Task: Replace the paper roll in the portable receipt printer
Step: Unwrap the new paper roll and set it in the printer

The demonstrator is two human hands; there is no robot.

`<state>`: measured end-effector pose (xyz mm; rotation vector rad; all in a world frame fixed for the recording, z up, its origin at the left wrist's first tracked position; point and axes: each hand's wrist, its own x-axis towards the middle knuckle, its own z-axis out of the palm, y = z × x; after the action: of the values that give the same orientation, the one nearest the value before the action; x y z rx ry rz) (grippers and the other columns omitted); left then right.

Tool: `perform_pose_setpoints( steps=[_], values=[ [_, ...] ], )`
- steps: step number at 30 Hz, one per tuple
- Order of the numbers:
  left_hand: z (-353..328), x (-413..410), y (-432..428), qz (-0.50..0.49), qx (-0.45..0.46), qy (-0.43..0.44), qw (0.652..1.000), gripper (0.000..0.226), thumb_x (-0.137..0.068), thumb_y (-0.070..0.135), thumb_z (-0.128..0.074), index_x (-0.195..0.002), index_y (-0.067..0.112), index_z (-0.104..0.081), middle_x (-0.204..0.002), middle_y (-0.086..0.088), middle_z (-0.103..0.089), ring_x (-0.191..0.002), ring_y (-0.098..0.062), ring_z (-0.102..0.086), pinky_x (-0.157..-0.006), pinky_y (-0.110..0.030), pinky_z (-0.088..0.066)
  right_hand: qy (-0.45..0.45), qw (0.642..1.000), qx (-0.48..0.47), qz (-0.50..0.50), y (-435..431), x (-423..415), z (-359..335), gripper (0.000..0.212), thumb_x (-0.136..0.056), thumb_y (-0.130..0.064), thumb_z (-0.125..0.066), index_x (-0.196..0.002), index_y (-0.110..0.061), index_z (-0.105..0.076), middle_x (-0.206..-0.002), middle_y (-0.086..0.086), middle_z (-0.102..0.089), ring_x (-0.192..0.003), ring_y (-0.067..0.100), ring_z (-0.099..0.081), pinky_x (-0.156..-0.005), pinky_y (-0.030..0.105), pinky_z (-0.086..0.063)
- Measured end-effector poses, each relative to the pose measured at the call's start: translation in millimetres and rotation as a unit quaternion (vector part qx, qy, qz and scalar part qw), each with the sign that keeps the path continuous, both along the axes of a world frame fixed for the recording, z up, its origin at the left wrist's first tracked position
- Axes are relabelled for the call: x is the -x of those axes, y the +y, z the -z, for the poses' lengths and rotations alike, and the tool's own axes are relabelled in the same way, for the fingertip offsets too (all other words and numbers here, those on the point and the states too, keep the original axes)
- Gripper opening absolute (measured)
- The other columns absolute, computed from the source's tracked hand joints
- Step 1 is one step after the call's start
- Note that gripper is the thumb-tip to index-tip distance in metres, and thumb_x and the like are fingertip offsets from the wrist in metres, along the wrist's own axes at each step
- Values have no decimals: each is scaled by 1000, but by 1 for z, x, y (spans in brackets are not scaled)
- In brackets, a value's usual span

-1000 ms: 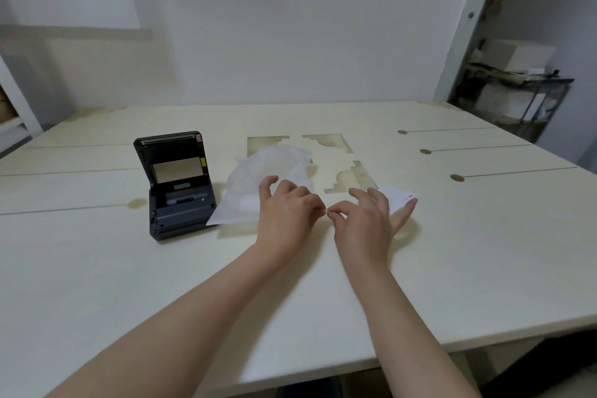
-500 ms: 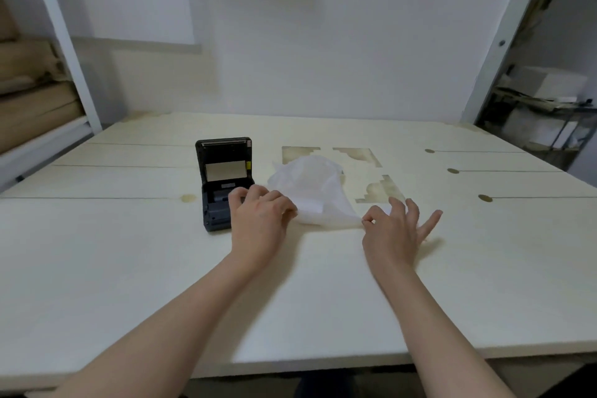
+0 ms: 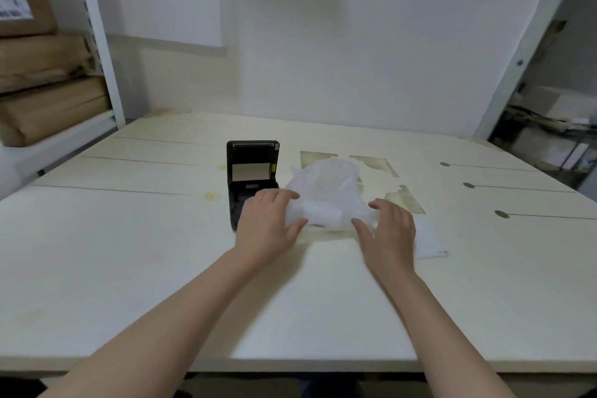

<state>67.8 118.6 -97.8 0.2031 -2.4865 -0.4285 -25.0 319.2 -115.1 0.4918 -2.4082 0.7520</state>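
The black portable receipt printer [image 3: 251, 171] stands on the table with its lid raised and the paper bay exposed. Just right of it lies a crumpled white plastic bag [image 3: 326, 184]; a white roll-like shape shows through its near end. My left hand [image 3: 268, 224] grips the bag's left end, partly covering the printer's front. My right hand [image 3: 391, 231] closes thumb and fingers around the bag's right end. Whether the shape inside is the paper roll is unclear through the plastic.
A small white paper slip [image 3: 431, 241] lies flat just right of my right hand. The pale wooden table [image 3: 161, 268] has cut-out patches behind the bag. Shelves with brown wrapped packages [image 3: 48, 100] stand at the left; a doorway opens at the right.
My right hand has left the paper slip and moved left onto the bag's right end. My left hand has shifted along the bag's left end. The camera has tilted up.
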Motion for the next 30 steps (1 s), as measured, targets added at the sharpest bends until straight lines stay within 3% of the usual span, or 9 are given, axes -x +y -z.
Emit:
perform_pose_setpoints(
  steps=[3, 8, 14, 19, 21, 23, 25, 28, 30],
  values=[
    [-3, 14, 6, 47, 26, -31, 998, 38, -82, 36, -70, -114, 16, -69, -122, -5, -66, -120, -27, -56, -102, -36, -37, 20, 999, 6, -35, -7, -4, -5, 47, -78, -40, -74, -114, -12, -61, -118, 4, -64, -115, 25, -47, -101, 42, -32],
    [-15, 31, 14, 12, -21, -64, 998, 16, -92, 28, -61, -99, 19, -73, -116, 3, -70, -110, -20, -59, -78, -30, -44, 16, 993, 33, -110, -11, -3, -9, 37, -78, -43, -68, -102, -17, -57, -122, -2, -60, -114, 24, -50, -99, 44, -38],
    [-28, 51, 28, 30, -204, -85, 975, 25, -96, 31, -53, -107, 18, -71, -118, 5, -71, -109, -18, -62, -83, -28, -45, 60, 992, 46, -100, -24, 9, -14, 29, -86, -42, -53, -81, -18, -69, -111, 1, -69, -105, 27, -58, -93, 45, -43],
    [-21, 66, 32, 9, -284, -68, 956, 6, -90, 19, -57, -85, 21, -60, -113, 8, -71, -106, -16, -63, -87, -32, -48, 51, 996, 41, -57, -26, 22, -9, 10, -80, -25, -69, -85, -17, -74, -112, 4, -68, -105, 31, -58, -90, 49, -47],
    [-18, 70, 34, 14, -301, -61, 951, 6, -92, 17, -52, -93, 23, -53, -114, 8, -68, -101, -18, -63, -88, -35, -48, 34, 997, 13, -61, -25, 25, -6, 20, -75, -25, -77, -93, -18, -74, -120, 4, -64, -111, 30, -53, -94, 47, -44],
    [-16, 74, 34, 48, -339, -57, 938, 16, -92, 11, -47, -104, 22, -45, -121, 7, -59, -94, -22, -61, -85, -36, -45, 16, 998, -22, -63, -23, 26, -2, 33, -69, -29, -81, -100, -22, -72, -129, 4, -58, -118, 28, -46, -97, 45, -41],
    [-15, 75, 34, 92, -356, -28, 929, 27, -89, -1, -42, -102, 23, -42, -122, 5, -52, -95, -22, -62, -78, -32, -45, 10, 997, -40, -59, -23, 28, 0, 35, -68, -33, -80, -101, -23, -71, -134, 4, -54, -122, 27, -42, -98, 45, -40],
    [-14, 76, 31, 102, -332, 18, 937, 46, -78, -14, -40, -78, 29, -57, -125, 4, -56, -113, -15, -59, -87, -24, -44, 25, 999, -2, -42, -26, 29, -3, 30, -81, -45, -61, -91, -21, -74, -128, 2, -59, -118, 27, -47, -93, 42, -43],
    [-12, 78, 31, 83, -303, -6, 949, 54, -73, -15, -40, -84, 28, -70, -126, 9, -60, -117, -8, -53, -92, -22, -40, 47, 999, 8, -19, -28, 30, -5, 28, -87, -37, -57, -89, -17, -75, -121, 4, -65, -110, 29, -53, -84, 43, -49]
  ],
)
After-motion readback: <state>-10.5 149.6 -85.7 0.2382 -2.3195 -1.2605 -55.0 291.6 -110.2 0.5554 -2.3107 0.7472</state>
